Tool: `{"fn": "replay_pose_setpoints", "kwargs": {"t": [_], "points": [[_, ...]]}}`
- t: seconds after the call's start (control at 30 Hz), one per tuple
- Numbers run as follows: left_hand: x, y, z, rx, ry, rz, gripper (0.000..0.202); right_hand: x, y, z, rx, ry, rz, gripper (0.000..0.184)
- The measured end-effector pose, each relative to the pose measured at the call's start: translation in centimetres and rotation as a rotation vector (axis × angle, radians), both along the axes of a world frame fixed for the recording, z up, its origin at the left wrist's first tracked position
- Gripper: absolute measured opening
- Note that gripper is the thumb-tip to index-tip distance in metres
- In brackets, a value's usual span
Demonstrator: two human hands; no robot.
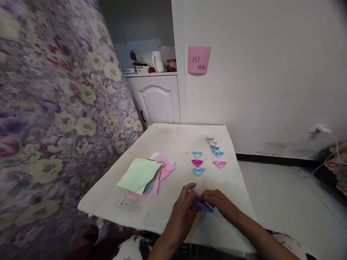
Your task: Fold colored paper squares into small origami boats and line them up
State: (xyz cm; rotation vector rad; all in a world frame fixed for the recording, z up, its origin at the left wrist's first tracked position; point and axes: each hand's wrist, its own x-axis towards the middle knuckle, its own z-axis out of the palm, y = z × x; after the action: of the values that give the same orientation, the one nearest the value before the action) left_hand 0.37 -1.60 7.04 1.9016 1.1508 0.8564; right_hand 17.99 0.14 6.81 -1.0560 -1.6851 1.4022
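Observation:
A small piece of folded purple paper (205, 207) is held between both hands, low over the front of the table. My left hand (184, 203) is closed on its left side, thumb and fingers pinching it. My right hand (218, 202) grips the upper right part, its fingertips bent over the paper. The fingers hide much of the fold. Just beyond the hands lie small folded paper pieces: a blue one (198, 171), a magenta one (197, 163), another blue one (197, 154) and a pink one (219, 164).
Left of the hands lies a stack of coloured paper sheets (139, 175), pale green on top. Several folded pieces overlap in a row (215, 148) at the back right of the cloth-covered table (179, 135). A floral curtain (81, 108) hangs at left; a white cabinet (157, 97) stands behind.

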Motion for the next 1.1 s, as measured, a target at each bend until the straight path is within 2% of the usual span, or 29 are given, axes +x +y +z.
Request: {"fn": "replay_pose_setpoints", "kwargs": {"t": [0.17, 0.3, 0.5, 0.7, 0.87, 1.1], "points": [[-0.2, 0.0, 0.1, -0.043, 0.013, -0.024, 0.031, -0.4, -0.3, -0.1, 0.021, -0.099, -0.007, 0.026], [-0.2, 0.1, 0.1, -0.068, 0.007, -0.039, 0.034, -0.6, -0.6, -0.4, 0.089, -0.175, -0.038, 0.017], [-0.3, 0.0, 0.4, -0.065, -0.022, -0.039, 0.042, -0.6, -0.6, -1.2, 0.121, -0.235, -0.136, 0.007], [-0.3, 0.0, 0.5, -0.035, -0.085, -0.042, 0.047, -0.7, -0.6, -1.2, 0.038, -0.146, -0.163, 0.015], [-0.2, 0.2, 0.1, -0.001, -0.112, -0.016, 0.048, -0.6, -0.3, -0.9, -0.069, -0.035, -0.148, 0.009], [-0.2, 0.4, -0.2, 0.036, -0.115, 0.076, 0.065, -0.4, 0.3, -1.0, -0.162, 0.04, -0.113, 0.005]]}}
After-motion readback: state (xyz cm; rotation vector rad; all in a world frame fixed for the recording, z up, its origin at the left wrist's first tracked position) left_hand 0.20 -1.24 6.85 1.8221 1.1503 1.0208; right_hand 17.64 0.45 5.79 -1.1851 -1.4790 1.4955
